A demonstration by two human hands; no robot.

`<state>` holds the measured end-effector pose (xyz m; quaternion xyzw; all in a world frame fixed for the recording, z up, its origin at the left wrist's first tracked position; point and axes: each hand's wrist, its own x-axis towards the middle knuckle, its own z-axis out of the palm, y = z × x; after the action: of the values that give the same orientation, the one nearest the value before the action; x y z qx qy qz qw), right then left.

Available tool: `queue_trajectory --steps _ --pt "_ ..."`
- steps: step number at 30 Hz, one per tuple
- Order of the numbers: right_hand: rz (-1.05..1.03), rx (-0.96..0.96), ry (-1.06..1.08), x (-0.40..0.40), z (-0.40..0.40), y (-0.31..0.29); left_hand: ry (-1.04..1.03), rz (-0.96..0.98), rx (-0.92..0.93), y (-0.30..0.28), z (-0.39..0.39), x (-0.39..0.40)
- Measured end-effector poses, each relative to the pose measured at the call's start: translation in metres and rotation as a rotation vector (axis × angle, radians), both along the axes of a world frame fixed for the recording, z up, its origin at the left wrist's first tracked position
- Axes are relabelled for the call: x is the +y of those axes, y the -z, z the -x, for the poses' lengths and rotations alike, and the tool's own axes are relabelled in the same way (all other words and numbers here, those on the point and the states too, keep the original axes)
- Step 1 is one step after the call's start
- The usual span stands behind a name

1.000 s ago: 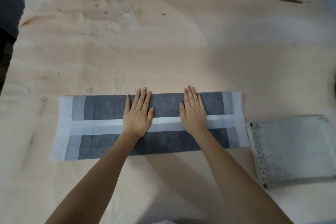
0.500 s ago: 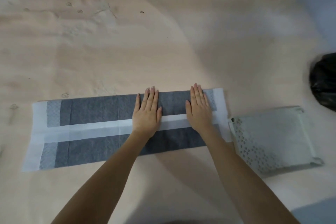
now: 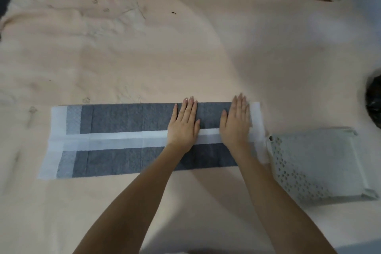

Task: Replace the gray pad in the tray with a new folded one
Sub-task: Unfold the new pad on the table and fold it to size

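The left hand (image 3: 184,126) is laid flat on the gray pad (image 3: 127,139), palm down, with the fingers straight and held close together and the fingertips reaching the far edge of the folded strip. The right hand (image 3: 236,123) is pressed flat in the same way just beside it, nearer the pad's right end; its fingers are stretched out and slightly blurred. Nothing is gripped by either hand. Both heels of the palms are set on the pale white band that runs lengthwise down the middle of the pad, between the two dark gray panels.

The pad is spread as a long, narrow folded strip across a peach-coloured cloth (image 3: 185,57), with white borders shown at both short ends. Its right end is found just beside, possibly touching, the pale green perforated tray (image 3: 321,163), which is rested on the cloth at a slight angle. No pad can be seen in the tray. A black bag (image 3: 374,103) is partly shown at the right edge, well apart from the hands.
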<state>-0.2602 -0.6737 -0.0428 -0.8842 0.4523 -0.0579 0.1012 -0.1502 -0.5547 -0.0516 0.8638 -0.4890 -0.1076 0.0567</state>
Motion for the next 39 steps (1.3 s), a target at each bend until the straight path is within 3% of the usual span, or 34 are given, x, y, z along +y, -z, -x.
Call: queue_trajectory --steps 3,7,11,14,18,32,37,39 --pt "-0.052 -0.081 -0.237 0.049 -0.041 -0.012 -0.056 0.036 0.019 0.000 -0.006 0.012" --pt "-0.162 -0.093 -0.368 0.100 -0.081 -0.017 -0.111 0.000 0.004 0.001 -0.026 0.038" --pt "-0.248 0.032 -0.278 0.118 -0.099 -0.002 -0.079 -0.004 -0.013 0.002 -0.047 0.065" --pt "-0.124 0.120 -0.294 0.117 -0.094 0.009 -0.149 0.035 0.032 0.000 -0.064 0.084" --pt "-0.009 0.098 -0.303 0.117 -0.090 0.015 -0.205 0.016 0.021 0.004 -0.099 0.119" --pt "0.018 0.167 -0.311 0.120 -0.091 0.014 -0.332 0.023 0.015 0.008 -0.181 0.194" --pt "-0.127 0.316 -0.058 0.151 -0.122 -0.010 -0.343 -0.031 0.053 0.000 -0.206 0.214" --pt "-0.156 0.314 -0.128 0.185 -0.141 -0.020 -0.362 0.036 0.073 -0.010 -0.215 0.211"
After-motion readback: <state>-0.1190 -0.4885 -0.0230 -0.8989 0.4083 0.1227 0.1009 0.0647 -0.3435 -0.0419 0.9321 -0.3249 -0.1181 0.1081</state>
